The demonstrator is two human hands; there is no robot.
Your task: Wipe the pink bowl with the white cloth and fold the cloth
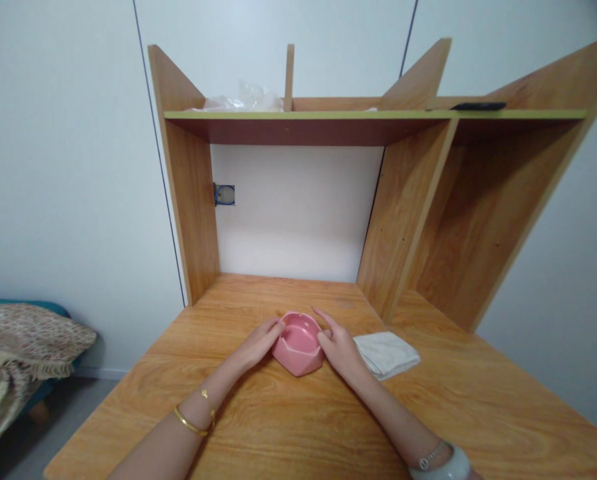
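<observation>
Between my hands is a pink faceted ashtray (298,360), its round hollow facing up and toward me. My left hand (262,341) grips its left rim, with the thumb at the inner edge and the other fingers mostly hidden behind the wall. On the opposite side my right hand (339,347) pinches the right rim, while its index finger stretches out past the back edge. Whether the ashtray rests on the desk or is slightly lifted, I cannot tell. Just right of my right hand lies a folded white cloth (388,353).
The wooden desk (288,427) carries a shelf unit (298,120) along its back. A crumpled clear plastic bag (243,99) and a flat black object (478,106) lie on the shelf. At the left stands a blue seat with a fringed throw (23,347) over it.
</observation>
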